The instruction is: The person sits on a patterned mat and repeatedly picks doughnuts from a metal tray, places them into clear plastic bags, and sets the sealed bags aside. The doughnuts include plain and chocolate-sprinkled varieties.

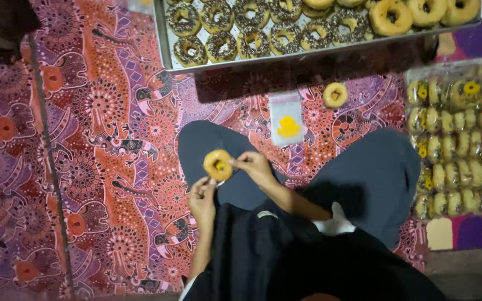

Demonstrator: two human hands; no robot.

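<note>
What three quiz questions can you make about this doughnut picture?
1. True or false: the left hand and the right hand hold one doughnut between them.
2. Where does the loose doughnut lie? A) on the patterned mat B) on the metal tray C) in the lap
3. Fill in: the small clear bag on the mat has a ______ shape printed on it.

Key: 1 true; 2 A; 3 yellow.
</note>
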